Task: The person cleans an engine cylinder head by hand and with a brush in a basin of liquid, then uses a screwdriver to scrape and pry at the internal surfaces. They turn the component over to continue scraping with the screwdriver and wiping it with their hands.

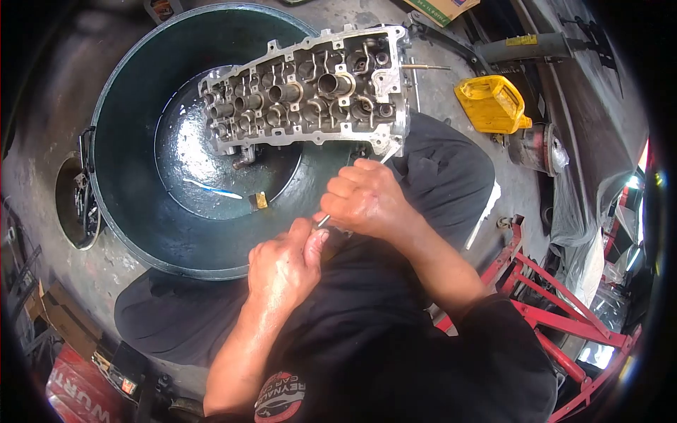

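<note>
My left hand [282,264] is closed around a thin metal rod [323,221], whose shiny end shows beside the thumb. Just above it, my right hand [367,201] is closed too, its fingers close to the rod. A thin pale stick [389,153] juts from the top of my right fist; its other end is hidden in the hand. Beyond both hands, a metal engine cylinder head [303,92] lies across the right side of a large dark green tub [130,141]. Wet-looking tubes and round bores show on its upper face.
Inside the tub lie a blue-and-white toothbrush [211,188] and a small brush with a yellowish part [261,201]. A yellow jug [491,104] and a can [532,149] stand at right. Red metal stands [564,321] occupy the lower right; a bowl of parts [76,201] sits left.
</note>
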A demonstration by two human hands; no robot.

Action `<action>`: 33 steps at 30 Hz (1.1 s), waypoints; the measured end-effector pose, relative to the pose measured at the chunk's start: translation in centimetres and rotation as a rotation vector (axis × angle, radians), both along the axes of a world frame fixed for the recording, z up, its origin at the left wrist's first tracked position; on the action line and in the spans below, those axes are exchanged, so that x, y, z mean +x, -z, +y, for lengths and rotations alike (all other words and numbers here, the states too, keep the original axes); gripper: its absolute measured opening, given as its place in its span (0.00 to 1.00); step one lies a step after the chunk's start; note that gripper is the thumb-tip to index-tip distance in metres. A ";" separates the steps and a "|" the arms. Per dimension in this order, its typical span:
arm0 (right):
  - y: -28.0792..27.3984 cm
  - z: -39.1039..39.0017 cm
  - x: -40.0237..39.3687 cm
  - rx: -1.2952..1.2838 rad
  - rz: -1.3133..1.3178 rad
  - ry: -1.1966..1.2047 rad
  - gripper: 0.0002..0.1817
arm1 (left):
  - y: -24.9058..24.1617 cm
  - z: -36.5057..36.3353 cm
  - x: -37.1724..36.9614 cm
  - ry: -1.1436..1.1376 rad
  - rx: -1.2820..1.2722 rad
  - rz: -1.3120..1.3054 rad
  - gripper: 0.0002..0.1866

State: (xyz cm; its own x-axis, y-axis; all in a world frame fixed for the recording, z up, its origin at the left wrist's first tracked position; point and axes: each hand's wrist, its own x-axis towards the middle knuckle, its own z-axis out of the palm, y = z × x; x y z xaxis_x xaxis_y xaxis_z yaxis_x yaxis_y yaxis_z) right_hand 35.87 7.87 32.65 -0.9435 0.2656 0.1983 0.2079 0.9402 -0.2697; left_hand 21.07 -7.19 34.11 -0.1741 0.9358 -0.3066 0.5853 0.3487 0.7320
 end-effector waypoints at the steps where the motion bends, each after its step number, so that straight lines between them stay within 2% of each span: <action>1: 0.0 0.1 -0.1 -0.005 0.009 -0.011 0.13 | 0.0 0.0 -0.1 -0.009 0.004 -0.010 0.12; 17: -0.3 0.6 -0.2 0.011 0.014 -0.027 0.10 | 0.3 0.0 0.1 -0.033 -0.007 -0.089 0.11; 20: 0.5 -0.3 0.4 0.026 0.036 -0.037 0.18 | 0.7 -0.3 0.3 -0.035 0.007 -0.079 0.10; 21: 0.2 0.1 0.3 0.071 0.014 -0.042 0.18 | 0.7 0.1 0.4 -0.039 -0.006 -0.080 0.10; 24: -0.5 1.5 0.1 0.023 0.024 0.011 0.12 | 0.4 0.7 0.5 -0.024 0.029 -0.048 0.09; 28: 0.2 -0.8 0.9 0.049 -0.024 -0.046 0.13 | 0.8 -0.8 0.7 -0.020 0.068 -0.035 0.11; 32: 1.2 -1.3 -0.2 -0.058 0.112 -0.005 0.18 | 1.0 -1.5 0.0 -0.027 0.024 -0.041 0.12; 33: 1.1 -1.4 -0.1 -0.052 0.091 -0.008 0.16 | 0.9 -1.3 -0.2 -0.026 0.027 -0.042 0.12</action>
